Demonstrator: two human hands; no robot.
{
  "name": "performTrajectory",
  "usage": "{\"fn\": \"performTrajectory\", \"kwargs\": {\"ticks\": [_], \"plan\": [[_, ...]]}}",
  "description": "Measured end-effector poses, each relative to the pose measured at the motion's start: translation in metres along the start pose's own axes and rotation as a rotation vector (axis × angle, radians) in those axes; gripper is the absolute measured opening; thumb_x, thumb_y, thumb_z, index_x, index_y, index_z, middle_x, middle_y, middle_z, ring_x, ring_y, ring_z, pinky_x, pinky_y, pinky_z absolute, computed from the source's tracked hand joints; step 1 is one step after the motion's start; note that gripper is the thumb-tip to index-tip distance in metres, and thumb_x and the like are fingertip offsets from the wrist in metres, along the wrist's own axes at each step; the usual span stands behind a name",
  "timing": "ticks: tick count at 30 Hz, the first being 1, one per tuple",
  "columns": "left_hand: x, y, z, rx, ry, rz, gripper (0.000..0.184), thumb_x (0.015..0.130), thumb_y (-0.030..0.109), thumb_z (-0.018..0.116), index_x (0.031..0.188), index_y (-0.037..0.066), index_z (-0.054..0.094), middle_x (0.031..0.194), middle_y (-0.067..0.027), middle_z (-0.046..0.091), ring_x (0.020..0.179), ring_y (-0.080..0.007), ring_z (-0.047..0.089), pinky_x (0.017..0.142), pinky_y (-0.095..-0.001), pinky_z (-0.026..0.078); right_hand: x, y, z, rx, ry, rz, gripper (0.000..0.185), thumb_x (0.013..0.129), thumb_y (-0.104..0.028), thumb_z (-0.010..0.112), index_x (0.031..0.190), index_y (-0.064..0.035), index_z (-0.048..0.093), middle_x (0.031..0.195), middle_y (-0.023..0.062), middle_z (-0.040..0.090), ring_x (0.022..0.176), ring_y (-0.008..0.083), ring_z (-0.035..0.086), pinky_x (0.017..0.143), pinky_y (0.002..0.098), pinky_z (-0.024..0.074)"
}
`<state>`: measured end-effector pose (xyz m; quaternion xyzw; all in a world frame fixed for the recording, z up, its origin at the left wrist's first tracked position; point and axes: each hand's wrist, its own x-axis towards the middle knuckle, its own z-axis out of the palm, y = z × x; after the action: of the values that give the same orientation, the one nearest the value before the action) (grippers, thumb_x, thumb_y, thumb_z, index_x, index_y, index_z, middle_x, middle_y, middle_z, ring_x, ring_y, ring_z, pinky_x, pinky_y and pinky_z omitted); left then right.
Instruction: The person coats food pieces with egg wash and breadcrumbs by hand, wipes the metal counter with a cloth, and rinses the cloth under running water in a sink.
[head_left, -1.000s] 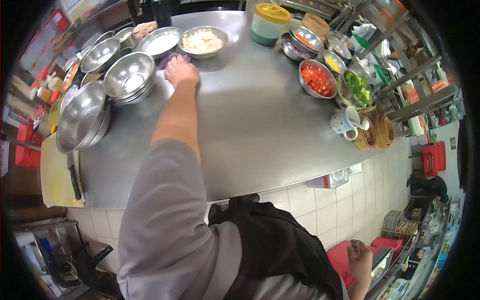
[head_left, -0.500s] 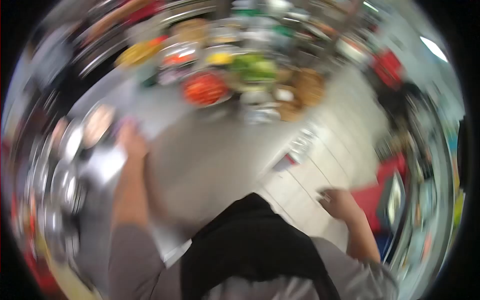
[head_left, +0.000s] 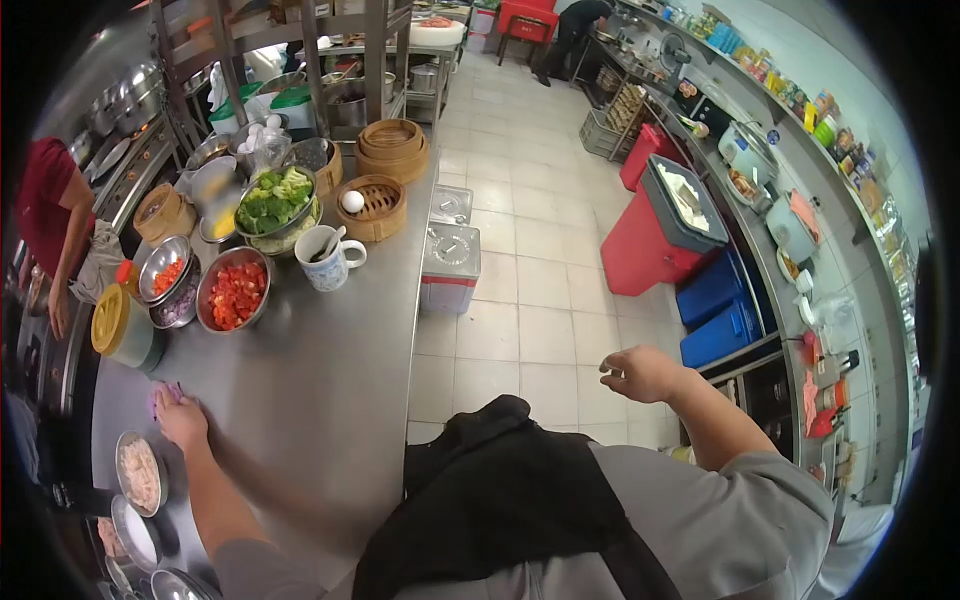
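At the left of the steel table [head_left: 310,400], my left hand [head_left: 183,420] is closed on a bunched purple cloth [head_left: 160,402] and presses it to the surface. A lidded tub [head_left: 128,330] stands just beyond it, and a bowl of pale chopped food [head_left: 141,473] is on its near side. Farther up the table are a bowl of red pieces [head_left: 234,290], a bowl of green vegetables [head_left: 274,203] and a patterned mug [head_left: 327,265]. Over the tiled floor hangs my right hand [head_left: 640,375], fingers loosely curled with a gap at the thumb, holding nothing that I can see.
Bamboo steamers [head_left: 392,152] stand near the table's far right corner. Beyond that edge are metal-lidded containers [head_left: 451,252], a red bin [head_left: 650,235] and blue bins [head_left: 722,320]. A co-worker in red [head_left: 52,215] is at the left, another person [head_left: 580,30] far back.
The view has swung to the right, showing more floor and the right-hand counter. My left hand is still on the cloth, now nearer the tub. My right hand has risen and reaches farther forward.
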<state>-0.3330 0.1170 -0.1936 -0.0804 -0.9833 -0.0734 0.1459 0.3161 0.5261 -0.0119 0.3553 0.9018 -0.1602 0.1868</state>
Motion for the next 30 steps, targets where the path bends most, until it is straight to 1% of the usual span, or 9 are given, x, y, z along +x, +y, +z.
{"fn": "performTrajectory", "kwargs": {"ticks": [3,7,12,17,19,22,25,26,30], "plan": [[-0.007,0.009,-0.012,-0.007,-0.03,0.011,0.055,0.09,0.018,0.054,0.144,0.007,0.05,0.15,-0.0141,0.046,0.136,-0.0314,0.046,0.11,-0.0484,0.038,-0.019,-0.003,0.013,0.011,-0.006,0.057,0.034,0.091,-0.033,0.059,0.112,-0.0075,0.069,0.095,0.0164,0.073,0.092,0.0362,0.068,0.085,0.0448,0.0526],[-0.035,0.025,0.006,-0.162,0.007,0.172,0.058,0.086,0.015,0.056,0.143,0.006,0.05,0.15,-0.0161,0.046,0.137,-0.0318,0.044,0.111,-0.0487,0.036,-0.032,-0.005,0.025,0.037,-0.038,0.032,0.034,0.092,-0.033,0.059,0.111,-0.0077,0.069,0.094,0.0169,0.072,0.091,0.0367,0.067,0.084,0.0448,0.0525],[-0.114,0.107,-0.008,-0.215,0.016,0.304,0.056,0.084,0.013,0.056,0.14,0.005,0.052,0.15,-0.0156,0.045,0.139,-0.0349,0.041,0.112,-0.0516,0.031,-0.023,-0.005,0.024,0.037,-0.011,-0.047,0.033,0.092,-0.033,0.059,0.11,-0.0075,0.069,0.094,0.0164,0.072,0.089,0.0367,0.067,0.083,0.0442,0.0528],[-0.192,0.188,-0.038,-0.3,-0.055,0.462,0.055,0.082,0.013,0.056,0.137,0.006,0.054,0.146,-0.0138,0.048,0.137,-0.0341,0.041,0.113,-0.0517,0.03,-0.019,0.02,0.019,0.076,0.011,-0.098,0.033,0.092,-0.033,0.059,0.11,-0.0074,0.069,0.094,0.0157,0.072,0.089,0.036,0.068,0.083,0.0433,0.0527],[-0.218,0.222,-0.061,-0.312,-0.088,0.481,0.054,0.081,0.013,0.057,0.135,0.006,0.055,0.144,-0.0134,0.049,0.137,-0.0334,0.04,0.113,-0.0519,0.029,-0.021,0.043,0.021,0.108,0.009,-0.095,0.033,0.092,-0.032,0.059,0.11,-0.0075,0.069,0.095,0.0155,0.072,0.09,0.0359,0.068,0.083,0.0432,0.0527],[-0.241,0.259,-0.051,-0.302,-0.031,0.512,0.055,0.081,0.013,0.057,0.135,0.007,0.055,0.144,-0.0129,0.049,0.135,-0.0339,0.042,0.112,-0.0521,0.031,-0.024,0.09,0.031,0.133,-0.006,-0.086,0.032,0.092,-0.032,0.06,0.111,-0.0074,0.069,0.097,0.0155,0.072,0.091,0.0353,0.068,0.084,0.0431,0.0531],[-0.257,0.275,-0.043,-0.369,-0.021,0.54,0.056,0.08,0.012,0.058,0.135,0.009,0.056,0.144,-0.0122,0.05,0.134,-0.0348,0.044,0.109,-0.0526,0.033,-0.029,0.145,0.036,0.146,-0.033,-0.081,0.033,0.092,-0.031,0.061,0.112,-0.0065,0.069,0.1,0.0156,0.072,0.093,0.0345,0.068,0.084,0.0427,0.0537],[-0.267,0.28,-0.047,-0.325,0.006,0.528,0.056,0.079,0.012,0.058,0.136,0.009,0.056,0.144,-0.0121,0.05,0.133,-0.035,0.045,0.108,-0.0529,0.034,-0.03,0.165,0.036,0.156,-0.039,-0.07,0.033,0.092,-0.031,0.061,0.112,-0.006,0.069,0.1,0.0155,0.072,0.093,0.0346,0.068,0.084,0.0427,0.0538],[-0.323,0.238,-0.051,-0.152,0.147,0.463,0.058,0.08,0.01,0.059,0.138,0.011,0.054,0.142,-0.0127,0.051,0.128,-0.0364,0.048,0.102,-0.0534,0.04,-0.028,0.265,0.049,0.269,-0.018,-0.002,0.034,0.09,-0.031,0.064,0.113,-0.0068,0.069,0.096,0.0177,0.072,0.09,0.0361,0.068,0.082,0.0436,0.0534]]}}
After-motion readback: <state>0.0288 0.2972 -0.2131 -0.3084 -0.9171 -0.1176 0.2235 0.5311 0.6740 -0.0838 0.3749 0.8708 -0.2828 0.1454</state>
